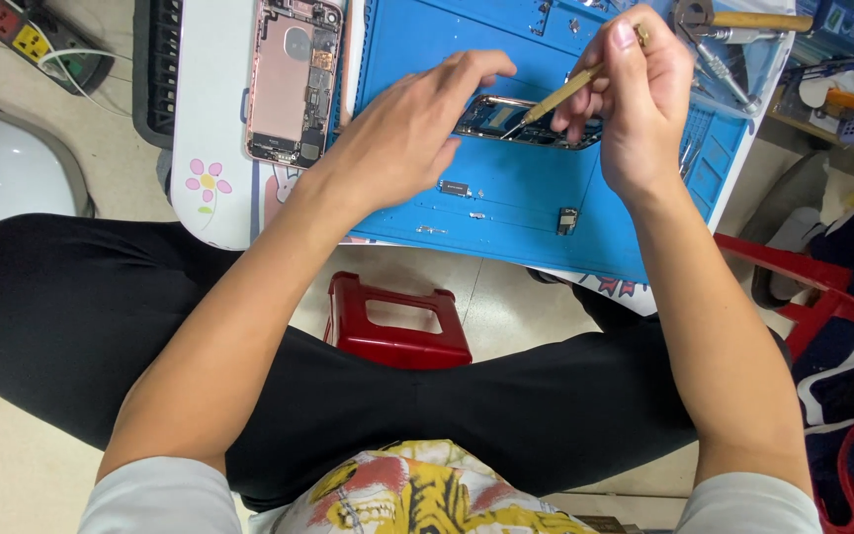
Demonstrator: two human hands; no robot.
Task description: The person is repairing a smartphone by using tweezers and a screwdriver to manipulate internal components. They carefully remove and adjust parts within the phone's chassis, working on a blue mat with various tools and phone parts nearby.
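Where the frame is nearest, at bottom centre, a yellow printed shirt (417,494) shows, with black trousers (249,336) crossing the middle and a red plastic stool (397,321) between the knees. Both forearms reach up toward a low white counter (212,119) in the upper half, covered by a blue work mat (506,203).

Left hand (402,133): fingers spread flat and loosely open, palm down, fingertips resting on the left end of an opened phone frame (526,124) lying on the mat at upper centre. It pins the frame; nothing is gripped.

Right hand (635,94): fingers closed narrowly in a pinch around a slim yellow-handled screwdriver (560,96), tilted, tip down inside the frame. Whether the tip sits on a screw cannot be told.

Small loose parts (567,220) lie on the mat below the frame. Further left, upper frame, a pink phone rear housing (289,79) lies open-side up on the counter. Upper right: a wooden-handled tool (743,20). Upper left, on the floor: a power strip (37,42).
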